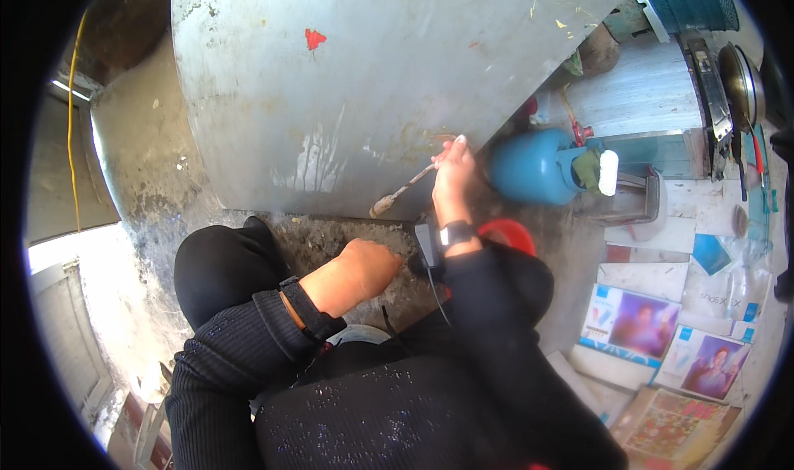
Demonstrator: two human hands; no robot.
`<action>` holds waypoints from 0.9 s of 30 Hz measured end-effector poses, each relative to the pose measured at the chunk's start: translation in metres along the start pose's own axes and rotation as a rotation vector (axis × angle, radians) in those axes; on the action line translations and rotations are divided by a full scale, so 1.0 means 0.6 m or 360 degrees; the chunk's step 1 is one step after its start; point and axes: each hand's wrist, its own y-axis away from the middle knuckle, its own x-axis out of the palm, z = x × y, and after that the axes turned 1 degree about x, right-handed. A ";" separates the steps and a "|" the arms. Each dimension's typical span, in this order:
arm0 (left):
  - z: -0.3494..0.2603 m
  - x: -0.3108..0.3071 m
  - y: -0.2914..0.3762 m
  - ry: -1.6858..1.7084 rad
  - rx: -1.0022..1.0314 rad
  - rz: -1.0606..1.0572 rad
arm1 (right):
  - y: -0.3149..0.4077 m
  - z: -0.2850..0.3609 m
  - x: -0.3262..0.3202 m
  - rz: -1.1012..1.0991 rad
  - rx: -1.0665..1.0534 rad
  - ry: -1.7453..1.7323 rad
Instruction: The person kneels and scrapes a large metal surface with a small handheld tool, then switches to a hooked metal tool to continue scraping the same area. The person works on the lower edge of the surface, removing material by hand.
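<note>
My right hand [454, 172] is closed around the thin shaft of a long-handled brush [406, 189], just above the lower right part of a large grey metal panel [260, 85]. The brush's pale, clotted head points down to the left, at the panel's near edge. A thin curved end of the shaft shows beyond my fingers. My left hand [356, 276], loosely curled, hangs over the stained floor between my knees; its fingers are turned away, so whether it holds anything is hidden. The panel bears a red patch and whitish wet-looking streaks.
A blue gas cylinder [533, 166] stands right of the panel, with a red basin [508, 234] near my right knee. Further right are a grey stool [645, 200], a low cabinet with a metallic top [645, 91] and printed boxes [633, 321]. A yellow cable [72, 128] hangs at the left.
</note>
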 end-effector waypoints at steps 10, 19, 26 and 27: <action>-0.018 0.019 0.011 -0.0030 -0.0038 -0.0029 | 0.003 -0.007 0.005 0.0046 -0.0120 0.0210; -0.062 0.036 0.075 -0.0027 -0.0321 0.0056 | 0.002 -0.014 -0.011 0.0271 -0.0198 0.0000; -0.111 0.055 0.129 0.0135 -0.0088 -0.0117 | -0.007 0.001 -0.010 0.0193 -0.0204 -0.0235; -0.108 0.054 0.125 0.0167 -0.0074 -0.0129 | -0.011 0.002 -0.005 0.0162 -0.0216 -0.0247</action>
